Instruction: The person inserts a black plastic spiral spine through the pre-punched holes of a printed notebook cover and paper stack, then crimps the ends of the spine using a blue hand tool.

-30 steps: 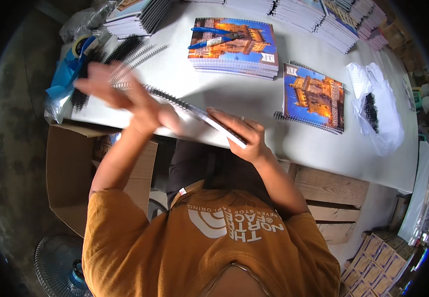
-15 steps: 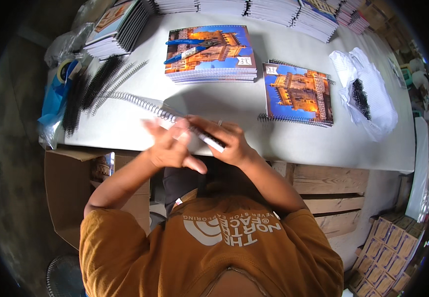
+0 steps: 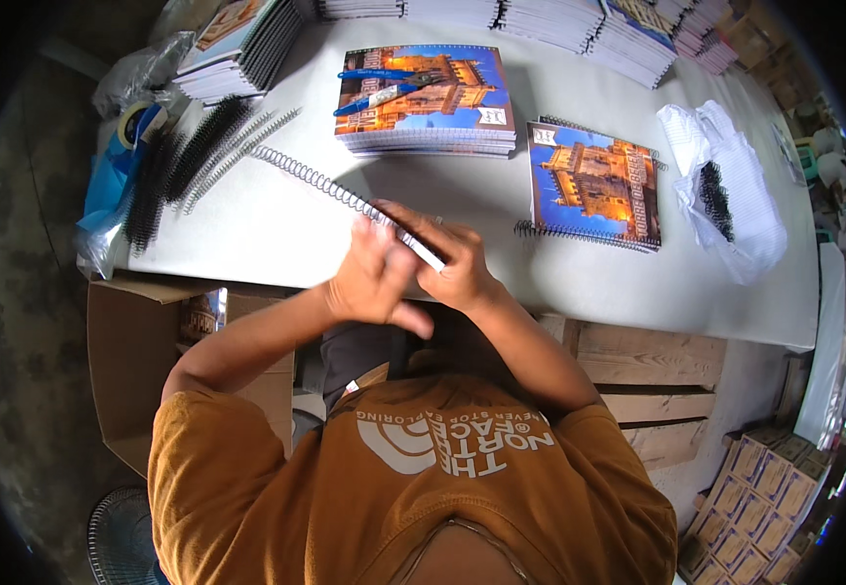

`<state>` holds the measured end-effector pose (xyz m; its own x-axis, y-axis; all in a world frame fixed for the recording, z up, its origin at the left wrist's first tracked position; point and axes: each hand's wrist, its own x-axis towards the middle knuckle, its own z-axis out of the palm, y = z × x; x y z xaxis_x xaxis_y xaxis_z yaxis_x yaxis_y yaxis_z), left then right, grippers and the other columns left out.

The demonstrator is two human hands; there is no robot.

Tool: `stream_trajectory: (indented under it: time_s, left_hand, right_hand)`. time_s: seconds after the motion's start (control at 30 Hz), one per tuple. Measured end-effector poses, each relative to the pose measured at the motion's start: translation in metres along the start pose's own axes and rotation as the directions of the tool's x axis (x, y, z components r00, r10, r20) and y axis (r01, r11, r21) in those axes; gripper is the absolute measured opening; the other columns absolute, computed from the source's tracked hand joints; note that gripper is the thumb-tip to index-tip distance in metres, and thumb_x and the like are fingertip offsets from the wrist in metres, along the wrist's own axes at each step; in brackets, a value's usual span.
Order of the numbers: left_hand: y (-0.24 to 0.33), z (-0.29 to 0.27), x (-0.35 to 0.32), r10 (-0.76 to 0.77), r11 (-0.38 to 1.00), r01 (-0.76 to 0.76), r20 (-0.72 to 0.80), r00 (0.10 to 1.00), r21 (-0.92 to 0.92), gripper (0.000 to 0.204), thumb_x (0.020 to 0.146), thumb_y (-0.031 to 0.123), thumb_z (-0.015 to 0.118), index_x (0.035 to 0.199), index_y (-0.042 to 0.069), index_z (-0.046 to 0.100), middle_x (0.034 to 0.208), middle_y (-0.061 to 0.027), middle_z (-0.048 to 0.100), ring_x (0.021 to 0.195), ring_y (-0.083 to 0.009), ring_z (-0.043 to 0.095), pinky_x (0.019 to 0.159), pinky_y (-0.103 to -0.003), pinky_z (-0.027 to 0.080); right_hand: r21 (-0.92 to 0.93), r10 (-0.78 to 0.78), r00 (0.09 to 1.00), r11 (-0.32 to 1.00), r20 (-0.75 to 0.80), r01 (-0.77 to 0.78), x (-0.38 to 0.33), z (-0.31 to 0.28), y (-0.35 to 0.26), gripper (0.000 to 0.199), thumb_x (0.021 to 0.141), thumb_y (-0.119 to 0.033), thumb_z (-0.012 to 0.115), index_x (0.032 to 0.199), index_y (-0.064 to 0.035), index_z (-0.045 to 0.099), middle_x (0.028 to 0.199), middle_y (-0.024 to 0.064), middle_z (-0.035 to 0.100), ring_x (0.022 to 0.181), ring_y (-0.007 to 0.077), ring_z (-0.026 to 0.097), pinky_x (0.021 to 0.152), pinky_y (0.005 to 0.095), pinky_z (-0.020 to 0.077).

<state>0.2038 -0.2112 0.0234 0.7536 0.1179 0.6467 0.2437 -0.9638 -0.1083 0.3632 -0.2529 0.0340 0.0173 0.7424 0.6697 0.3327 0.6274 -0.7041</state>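
My right hand (image 3: 459,263) grips a notebook (image 3: 423,248), seen edge-on, with its thumb and fingers on opposite sides. A dark wire spiral coil (image 3: 311,177) sticks out from the notebook's edge toward the far left, partly threaded in it. My left hand (image 3: 376,275) is against the notebook's edge by the coil, fingers stretched and slightly blurred, thumb held apart. Beyond lies a stack of notebooks (image 3: 423,107) with blue-handled pliers (image 3: 384,96) on top. To the right are a few notebooks (image 3: 593,185) with coil ends jutting out.
Loose black coils (image 3: 164,185) lie at the table's left, beside a tape roll (image 3: 140,122) and blue plastic. A white bag (image 3: 725,195) holding small dark coils is on the right. Bound book stacks (image 3: 540,21) line the back. Below the table are a cardboard box (image 3: 120,370) and a wooden crate (image 3: 642,356).
My left hand has moved right and closer to the notebook's edge. The protruding coil looks slightly shorter, and the view has shifted a little.
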Motion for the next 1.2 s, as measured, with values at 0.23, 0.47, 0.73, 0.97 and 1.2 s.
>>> stream_trajectory:
  time_s: [0.23,0.47,0.73,0.97,1.2]
  left_hand:
    - [-0.008,0.009,0.003,0.02,0.999,-0.013,-0.149,0.989,0.044,0.101,0.074,0.075,0.038,0.138,0.0,0.017,0.138,-0.0281,0.017,0.126,-0.0478,0.021,0.096,-0.061,0.018]
    - [0.035,-0.048,0.051,-0.382,0.844,0.312,-0.079,0.921,-0.437,0.074,0.09,0.037,0.043,0.135,-0.013,0.011,0.134,-0.0421,0.015,0.127,-0.0522,0.018,0.102,-0.055,0.02]
    - [0.0,-0.083,0.079,-0.757,-0.139,0.572,0.459,0.464,-0.808,0.019,0.083,0.007,0.062,0.099,-0.003,0.063,0.079,-0.003,0.062,0.069,-0.0063,0.054,0.065,-0.018,0.043]
    - [-0.002,-0.044,0.08,-0.589,-0.367,0.541,0.639,0.496,-0.757,0.022,0.083,0.009,0.064,0.102,0.0,0.064,0.085,-0.0016,0.065,0.074,-0.0054,0.056,0.069,-0.019,0.046]
    - [0.0,-0.033,0.09,-0.492,-0.479,0.528,0.713,0.5,-0.701,0.022,0.08,0.009,0.066,0.1,0.0,0.065,0.085,-0.0035,0.065,0.07,-0.0065,0.054,0.07,-0.02,0.045]
  right_hand:
    - [0.059,-0.029,0.996,0.998,0.087,0.024,-0.004,0.005,0.002,0.048,0.071,-0.013,0.072,0.114,-0.0003,0.056,0.106,0.0127,0.063,0.085,0.0262,0.065,0.072,0.0334,0.0525]
    - [0.225,-0.324,0.945,0.919,-0.042,0.325,0.029,0.014,-0.032,0.077,0.085,-0.039,0.051,0.142,-0.0069,0.011,0.148,0.0148,0.011,0.137,0.0346,0.003,0.108,0.054,0.0029]
    - [0.022,0.422,0.884,0.9,0.203,-0.435,0.058,-0.057,-0.074,0.018,0.086,-0.016,0.059,0.089,0.0016,0.057,0.075,0.0068,0.06,0.068,0.0089,0.053,0.063,0.0239,0.0442]
    - [-0.089,0.436,0.897,0.898,0.07,-0.43,0.031,-0.069,-0.058,0.021,0.085,-0.02,0.06,0.09,0.0006,0.059,0.071,0.0088,0.06,0.065,0.0138,0.053,0.059,0.0271,0.0431]
    - [-0.303,0.417,0.907,0.873,0.056,-0.383,0.023,-0.079,-0.057,0.016,0.086,-0.02,0.057,0.088,-0.0049,0.06,0.067,0.0163,0.058,0.062,0.0337,0.058,0.052,0.039,0.043]
